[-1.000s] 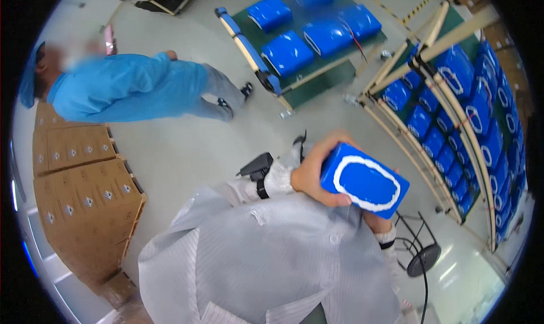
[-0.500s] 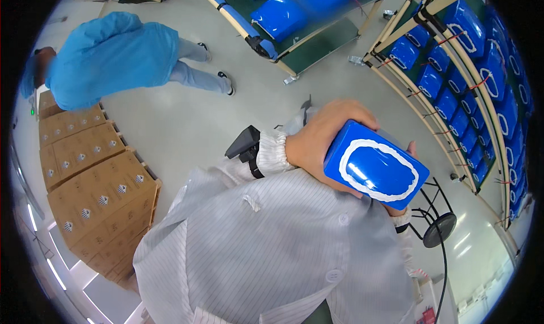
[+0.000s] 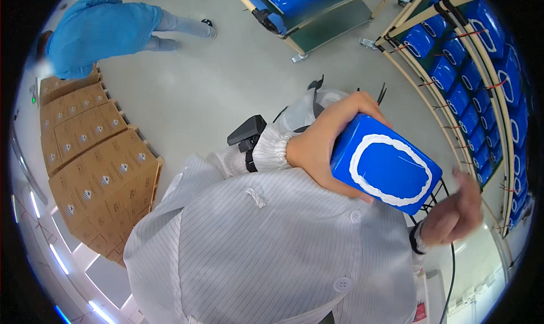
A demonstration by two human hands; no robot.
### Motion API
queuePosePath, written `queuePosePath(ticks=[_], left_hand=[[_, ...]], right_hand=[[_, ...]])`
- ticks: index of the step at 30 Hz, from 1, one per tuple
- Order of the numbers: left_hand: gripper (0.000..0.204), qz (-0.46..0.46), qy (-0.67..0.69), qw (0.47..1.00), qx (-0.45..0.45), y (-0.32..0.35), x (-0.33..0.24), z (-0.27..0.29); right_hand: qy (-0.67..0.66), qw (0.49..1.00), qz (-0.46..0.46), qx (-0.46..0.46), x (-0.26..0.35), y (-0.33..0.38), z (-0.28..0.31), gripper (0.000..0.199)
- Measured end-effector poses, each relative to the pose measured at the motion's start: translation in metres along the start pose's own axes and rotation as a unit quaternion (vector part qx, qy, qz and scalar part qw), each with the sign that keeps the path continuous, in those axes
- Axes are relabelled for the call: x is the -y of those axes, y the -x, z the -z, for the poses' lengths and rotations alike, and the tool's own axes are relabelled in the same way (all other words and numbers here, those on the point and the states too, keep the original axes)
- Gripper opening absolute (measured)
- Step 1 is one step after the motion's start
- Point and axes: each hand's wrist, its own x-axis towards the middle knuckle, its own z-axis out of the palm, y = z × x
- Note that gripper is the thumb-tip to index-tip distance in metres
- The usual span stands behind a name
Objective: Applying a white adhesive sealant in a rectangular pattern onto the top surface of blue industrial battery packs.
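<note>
My left hand [image 3: 334, 137] is wrapped round the end of a glossy blue film-wrapped pack [image 3: 391, 171], shaped like a block, held in front of my chest. A thick white ring of paste-like material [image 3: 362, 148] runs round its upward face. The thumb presses the near side, and the other fingers reach over the far side. My right hand [image 3: 453, 216] is off the pack, just to its right, slightly blurred. Its fingers are apart, loosely bent, with nothing seen in them.
Racks of similar blue packs [image 3: 445, 77] with white rings and red wires curve along the right. A wheeled cart [image 3: 334, 32] with blue packs stands ahead. Stacked brown cartons [image 3: 107, 174] on pallets line the left, near a person in a blue coat [image 3: 107, 32]. Behind my right hand, a black cable [image 3: 451, 278] hangs.
My right hand has left the pack and moved out to the right. The pack stays in my left hand, shifted slightly right. The view has turned, and the person in blue is farther off.
</note>
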Motion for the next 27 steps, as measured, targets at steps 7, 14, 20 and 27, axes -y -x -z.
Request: queuePosePath(ticks=[7, 14, 20, 27], left_hand=[[0.103, 0.064, -0.012, 0.996, 0.057, 0.002, -0.007, 0.002], [0.100, 0.065, -0.022, 0.995, 0.068, 0.003, -0.007, -0.001], [0.098, 0.069, -0.020, 0.995, 0.068, 0.004, -0.004, -0.002], [0.098, 0.080, -0.029, 0.994, 0.070, 0.003, -0.006, -0.001]], right_hand=[[0.119, 0.939, 0.208, 0.247, 0.039, -0.036, -0.040, 0.036], [0.102, 0.931, 0.215, 0.279, 0.038, -0.043, -0.045, 0.034], [0.101, 0.923, 0.210, 0.308, 0.039, -0.048, -0.047, 0.031], [0.080, 0.927, 0.216, 0.297, 0.035, -0.043, -0.044, 0.032]])
